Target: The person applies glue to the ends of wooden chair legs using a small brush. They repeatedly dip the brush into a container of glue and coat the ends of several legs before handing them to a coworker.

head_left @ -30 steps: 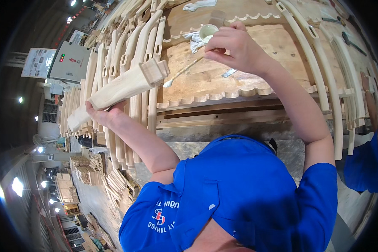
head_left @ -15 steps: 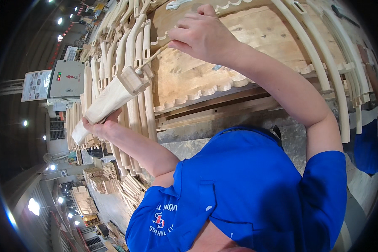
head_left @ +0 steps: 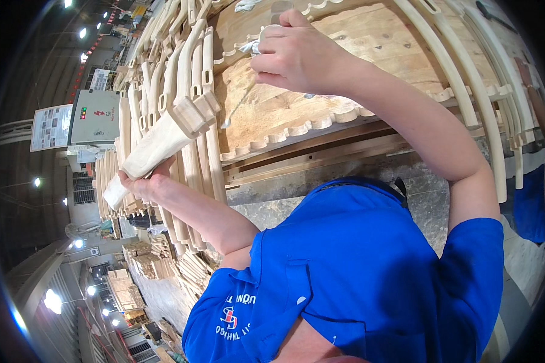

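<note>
Cupping its eight-o'clock end, your left hand point(head_left: 146, 185) supports the likely rigid, hefty wooden piece point(head_left: 162, 143); right hand point(head_left: 297, 58) pinches a brush point(head_left: 238, 105)

Left grip point(head_left: 144, 184) is clasped; right grip point(head_left: 289, 57), farther forward, curled.

A grey cabinet point(head_left: 95, 124) stands beside a white poster point(head_left: 51, 128).

Cannot see most fingers of the left hand point(head_left: 145, 186) beneath the wooden piece point(head_left: 157, 144), nor all of the blurred brush point(head_left: 239, 103) behind the right hand point(head_left: 293, 57). Cannot read the sheet point(head_left: 51, 128) or follow the surface point(head_left: 387, 48) past the top edge.
</note>
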Tool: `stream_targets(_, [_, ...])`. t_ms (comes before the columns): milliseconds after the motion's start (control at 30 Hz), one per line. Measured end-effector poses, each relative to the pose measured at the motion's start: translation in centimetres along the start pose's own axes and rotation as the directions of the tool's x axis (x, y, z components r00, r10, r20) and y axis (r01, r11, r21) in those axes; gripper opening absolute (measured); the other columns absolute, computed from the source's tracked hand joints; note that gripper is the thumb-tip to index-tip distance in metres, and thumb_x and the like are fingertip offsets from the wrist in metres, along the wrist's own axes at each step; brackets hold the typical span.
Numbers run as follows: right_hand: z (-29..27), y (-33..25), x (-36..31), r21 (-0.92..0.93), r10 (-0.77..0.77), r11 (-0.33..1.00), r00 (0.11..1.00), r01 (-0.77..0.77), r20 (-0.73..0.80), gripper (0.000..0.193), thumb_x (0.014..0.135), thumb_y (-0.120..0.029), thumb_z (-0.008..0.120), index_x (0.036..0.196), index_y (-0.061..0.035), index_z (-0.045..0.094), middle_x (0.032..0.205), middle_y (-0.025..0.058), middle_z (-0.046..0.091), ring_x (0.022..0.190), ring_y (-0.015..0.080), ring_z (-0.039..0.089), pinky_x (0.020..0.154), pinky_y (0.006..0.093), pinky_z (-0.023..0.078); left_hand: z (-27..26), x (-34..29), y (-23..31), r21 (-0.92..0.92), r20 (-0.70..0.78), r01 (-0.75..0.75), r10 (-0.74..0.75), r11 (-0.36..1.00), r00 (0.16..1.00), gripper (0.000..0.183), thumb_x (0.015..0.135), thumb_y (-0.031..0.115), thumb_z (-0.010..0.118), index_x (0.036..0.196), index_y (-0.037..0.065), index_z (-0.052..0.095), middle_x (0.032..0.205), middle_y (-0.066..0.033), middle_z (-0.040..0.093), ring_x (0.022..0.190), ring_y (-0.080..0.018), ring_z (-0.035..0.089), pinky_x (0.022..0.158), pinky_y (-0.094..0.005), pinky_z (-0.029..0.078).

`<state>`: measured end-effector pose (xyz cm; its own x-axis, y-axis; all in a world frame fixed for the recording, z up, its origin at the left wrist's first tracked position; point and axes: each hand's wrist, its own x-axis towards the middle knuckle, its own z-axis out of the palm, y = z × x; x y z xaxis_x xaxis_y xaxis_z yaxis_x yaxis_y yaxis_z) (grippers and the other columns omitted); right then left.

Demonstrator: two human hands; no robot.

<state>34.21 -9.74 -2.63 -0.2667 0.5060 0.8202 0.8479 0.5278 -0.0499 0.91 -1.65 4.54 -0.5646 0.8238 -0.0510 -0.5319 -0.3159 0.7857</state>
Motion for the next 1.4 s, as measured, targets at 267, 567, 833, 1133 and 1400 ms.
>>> stream_targets(267, [-1.0, 2.0, 0.2, -0.060, 0.077, 0.995, 0.993, -0.083, -0.094, 0.017, 0.080, -0.028, 0.061, 0.071, -0.0138, 0.056, 0.072, 0.0031, 0.057, 0.075, 0.0215, 0.057, 0.076, 0.0436, 0.031, -0.1, -0.1, 0.3, -0.082, 0.018, -0.014, 0.015, 0.997, 1.000, 0.065, 0.067, 0.043, 0.057, 0.124, 0.013, 0.047, 0.131, -0.0171, 0.044, 0.122, -0.0455, 0.037, 0.084, -0.0755, 0.027])
stream_targets(567, [0.6, 0.5, 1.0, -0.128, 0.138, 0.979, 0.980, -0.157, -0.141, 0.013, 0.081, -0.027, 0.059, 0.075, -0.0160, 0.059, 0.072, 0.0034, 0.058, 0.077, 0.0206, 0.058, 0.075, 0.0444, 0.032, -0.3, -0.1, 0.2, -0.043, 0.050, 0.029, -0.027, 0.999, 0.998, 0.064, 0.065, 0.041, 0.057, 0.123, 0.015, 0.049, 0.133, -0.0160, 0.044, 0.123, -0.0453, 0.037, 0.084, -0.0751, 0.026])
stream_targets(833, [1.8, -0.8, -0.7, -0.080, 0.164, 0.981, 0.979, -0.174, -0.123, 0.015, 0.085, -0.028, 0.062, 0.080, -0.0145, 0.058, 0.069, -0.0012, 0.055, 0.073, 0.0146, 0.056, 0.078, 0.0362, 0.031, -0.2, -0.6, 0.0, 0.003, 0.056, 0.005, -0.005, 1.000, 0.998, 0.067, 0.068, 0.043, 0.054, 0.126, 0.012, 0.046, 0.134, -0.0180, 0.043, 0.123, -0.0461, 0.038, 0.086, -0.0797, 0.025])
stream_targets(1133, [0.6, -0.7, -2.0, -0.033, 0.160, 0.987, 0.980, -0.157, 0.117, 0.016, 0.087, -0.029, 0.060, 0.081, -0.0137, 0.060, 0.069, 0.0005, 0.057, 0.072, 0.0172, 0.056, 0.079, 0.0356, 0.033, -1.9, 1.7, -0.3, -0.376, 0.467, -0.064, 0.249, 0.924, 0.849, 0.067, 0.068, 0.041, 0.058, 0.126, 0.010, 0.047, 0.131, -0.0172, 0.046, 0.124, -0.0396, 0.041, 0.103, -0.0630, 0.028])
stream_targets(1400, [-6.1, -2.4, -1.3, 0.284, 0.455, 0.819, 0.866, -0.499, 0.207, 0.025, 0.088, -0.031, 0.056, 0.078, -0.0090, 0.062, 0.063, 0.0100, 0.058, 0.064, 0.0292, 0.057, 0.057, 0.0396, 0.042, -0.6, 0.4, 0.0, -0.552, 0.824, 0.283, 0.463, 0.784, 0.326, 0.091, 0.049, 0.039, 0.088, 0.123, 0.007, 0.045, 0.108, -0.0076, 0.054, 0.101, -0.0273, 0.049, 0.095, -0.0432, 0.038])
